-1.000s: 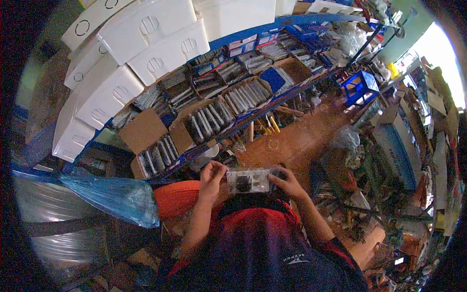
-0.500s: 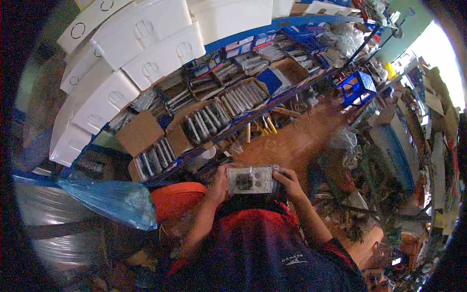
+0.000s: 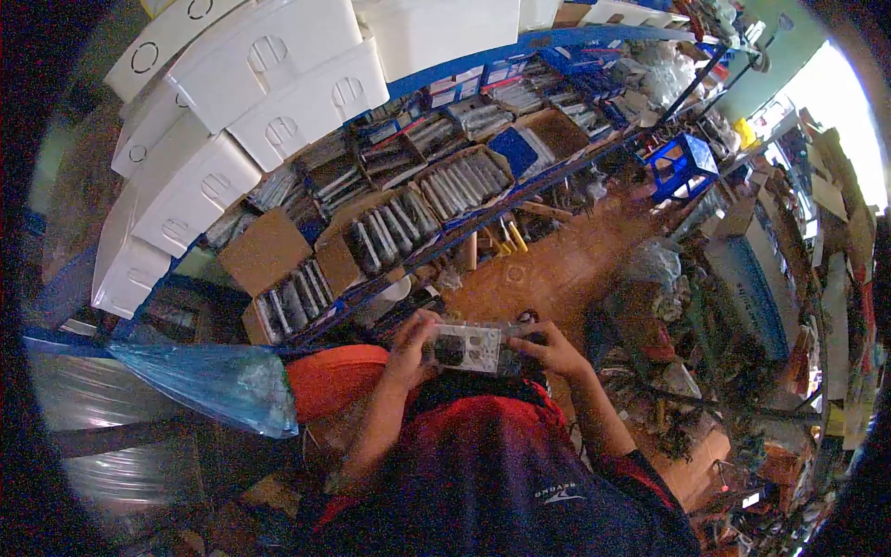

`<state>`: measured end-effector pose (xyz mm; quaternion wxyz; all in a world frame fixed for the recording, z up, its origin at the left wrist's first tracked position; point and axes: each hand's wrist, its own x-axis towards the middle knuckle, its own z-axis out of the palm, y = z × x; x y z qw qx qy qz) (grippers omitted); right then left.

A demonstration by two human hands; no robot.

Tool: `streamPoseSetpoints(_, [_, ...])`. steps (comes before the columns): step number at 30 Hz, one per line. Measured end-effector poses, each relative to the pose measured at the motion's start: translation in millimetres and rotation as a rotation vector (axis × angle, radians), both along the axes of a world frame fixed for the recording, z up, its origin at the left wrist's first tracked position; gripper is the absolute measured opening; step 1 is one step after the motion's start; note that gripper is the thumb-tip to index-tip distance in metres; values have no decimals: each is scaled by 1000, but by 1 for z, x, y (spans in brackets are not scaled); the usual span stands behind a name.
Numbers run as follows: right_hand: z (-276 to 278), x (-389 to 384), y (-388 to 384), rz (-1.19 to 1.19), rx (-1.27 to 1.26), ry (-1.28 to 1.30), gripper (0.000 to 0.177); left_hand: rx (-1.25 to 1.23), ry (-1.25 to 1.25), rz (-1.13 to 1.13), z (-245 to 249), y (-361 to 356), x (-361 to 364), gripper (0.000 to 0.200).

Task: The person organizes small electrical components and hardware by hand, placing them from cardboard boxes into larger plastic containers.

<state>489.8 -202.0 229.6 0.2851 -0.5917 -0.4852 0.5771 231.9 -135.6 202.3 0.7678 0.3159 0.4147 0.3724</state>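
Note:
Between my hands, in front of the dark shirt, is a pale rectangular plate (image 3: 484, 346) with a dark square part and roundish marks; it looks like a wall socket or switch plate in clear wrapping, though its exact kind is hard to make out. My left hand (image 3: 413, 351) closes round its left end, thumb up along the edge. On the opposite end, my right hand (image 3: 549, 349) pinches the plate's edge between thumb and fingers. The plate is slightly tilted, and the fingers beneath it are hidden.
Beyond my hands runs a blue-edged shelf with cardboard boxes (image 3: 394, 230) of wrapped flat items. White plastic boxes (image 3: 306, 70) are stacked above. A red-orange container (image 3: 336, 379) and a blue plastic bag (image 3: 218, 385) are at left. A blue stool (image 3: 685, 167) stands on the tiled floor.
The plate has tilted, its right end dipping lower, and its face has turned. My left hand has shifted slightly over its left end; my right hand still grips the other end.

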Motion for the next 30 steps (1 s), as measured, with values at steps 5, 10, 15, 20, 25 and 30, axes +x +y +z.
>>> streamPoseSetpoints(5, [9, 5, 5, 46, 27, 23, 27, 75, 218, 27, -13, -6, -2, 15])
streamPoseSetpoints(10, [-39, 11, 0, -28, 199, -94, 24, 188, 254, -15, -11, -7, -4, 17])
streamPoseSetpoints(15, [-28, 10, 1, -32, 171, 52, 21, -13, 133, 92, -4, -10, 1, 16])
streamPoseSetpoints(20, [-17, 11, -3, 20, 185, 54, 21, -231, 5, 69, -24, -13, -3, 16])
streamPoseSetpoints(25, [-26, 14, -8, -81, 44, 87, 28, -39, 154, 89, -23, -20, 4, 16])
streamPoseSetpoints(30, [-60, 40, -7, -251, -57, 43, 42, 211, 367, -2, -22, -20, 1, 16])
